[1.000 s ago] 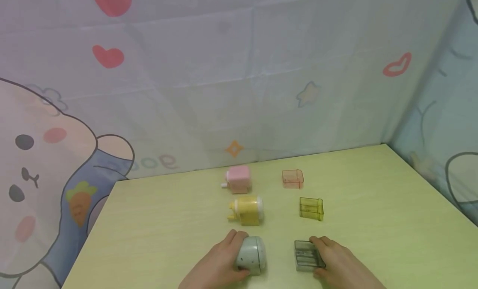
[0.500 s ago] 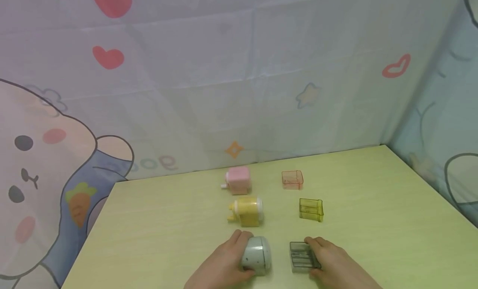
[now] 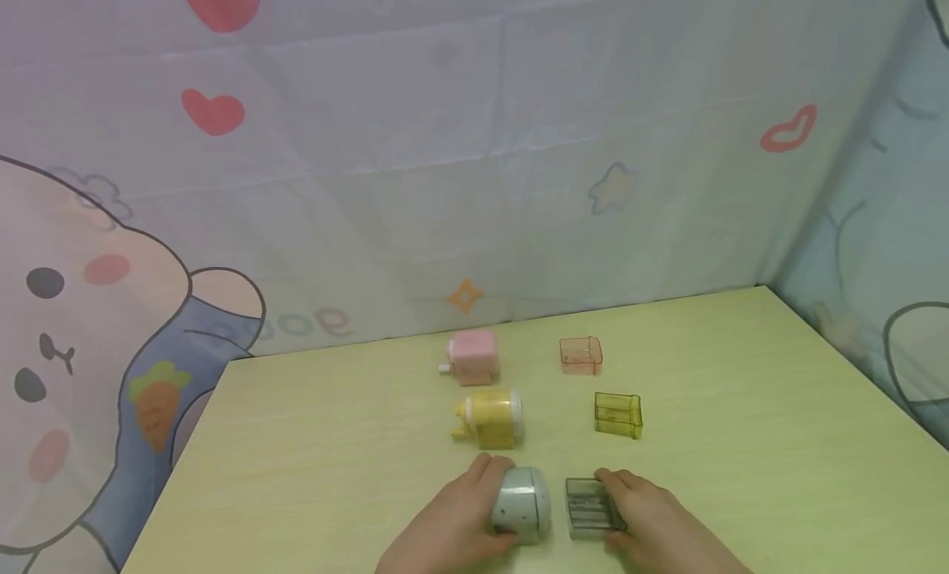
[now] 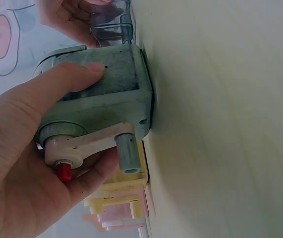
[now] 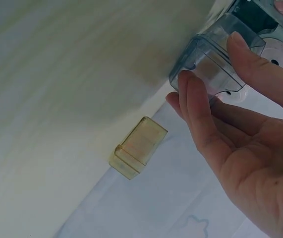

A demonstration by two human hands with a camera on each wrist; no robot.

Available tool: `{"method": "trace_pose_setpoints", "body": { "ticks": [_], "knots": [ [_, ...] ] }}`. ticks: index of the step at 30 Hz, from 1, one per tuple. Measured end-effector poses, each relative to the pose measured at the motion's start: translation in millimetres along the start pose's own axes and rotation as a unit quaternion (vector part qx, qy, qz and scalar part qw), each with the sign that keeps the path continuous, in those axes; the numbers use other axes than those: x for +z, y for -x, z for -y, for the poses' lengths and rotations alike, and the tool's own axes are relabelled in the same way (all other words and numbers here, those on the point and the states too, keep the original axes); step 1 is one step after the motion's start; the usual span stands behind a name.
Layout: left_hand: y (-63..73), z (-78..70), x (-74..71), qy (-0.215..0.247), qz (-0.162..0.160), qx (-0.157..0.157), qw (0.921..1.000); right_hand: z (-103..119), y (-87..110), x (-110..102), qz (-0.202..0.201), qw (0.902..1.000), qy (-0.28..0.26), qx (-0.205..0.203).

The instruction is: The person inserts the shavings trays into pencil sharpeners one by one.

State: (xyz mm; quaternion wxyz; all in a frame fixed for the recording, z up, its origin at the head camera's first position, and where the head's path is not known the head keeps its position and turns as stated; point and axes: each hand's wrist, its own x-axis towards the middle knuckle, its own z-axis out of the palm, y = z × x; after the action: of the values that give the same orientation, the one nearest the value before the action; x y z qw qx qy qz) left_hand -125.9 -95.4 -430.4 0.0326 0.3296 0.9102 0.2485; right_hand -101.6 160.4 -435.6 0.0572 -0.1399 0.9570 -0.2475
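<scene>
My left hand (image 3: 463, 512) grips a grey-green crank pencil sharpener (image 3: 522, 506) from its left side, thumb on one face and fingers on the opposite one. In the left wrist view its crank handle (image 4: 94, 144) points toward the camera. Just right of it, my right hand (image 3: 652, 516) pinches a clear smoky shavings drawer (image 3: 589, 508) between thumb and fingers. A narrow gap separates drawer and sharpener in the head view. The right wrist view shows the drawer (image 5: 215, 59) close to the sharpener's open slot (image 5: 253, 17).
Behind the hands stand a yellow crank sharpener (image 3: 493, 419) and a pink one (image 3: 474, 357). To their right lie a yellow clear drawer (image 3: 619, 415) and a pink clear drawer (image 3: 581, 356). A printed cloth hangs behind the pale yellow table (image 3: 319, 442).
The left hand has moved right with the grey-green sharpener. My right hand has slid slightly left with the smoky drawer, so the gap between them is narrower. The other pieces have stayed put.
</scene>
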Motion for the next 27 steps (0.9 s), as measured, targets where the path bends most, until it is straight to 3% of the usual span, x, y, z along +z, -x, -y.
{"method": "trace_pose_setpoints", "body": {
  "ticks": [9,17,27],
  "knots": [
    [-4.8,-3.2,2.4,-0.006,0.008,-0.003,0.9999,1,-1.6,1,-0.003,0.9999,-0.005,-0.011],
    [-8.4,-3.8,5.9,-0.003,0.005,0.002,1.0,0,-0.9,3,-0.021,0.9978,0.018,-0.06],
    [-12.6,-6.9,7.9,0.005,0.012,0.005,0.9999,2,-1.1,3,-0.021,0.9974,0.016,-0.067]
  ]
}}
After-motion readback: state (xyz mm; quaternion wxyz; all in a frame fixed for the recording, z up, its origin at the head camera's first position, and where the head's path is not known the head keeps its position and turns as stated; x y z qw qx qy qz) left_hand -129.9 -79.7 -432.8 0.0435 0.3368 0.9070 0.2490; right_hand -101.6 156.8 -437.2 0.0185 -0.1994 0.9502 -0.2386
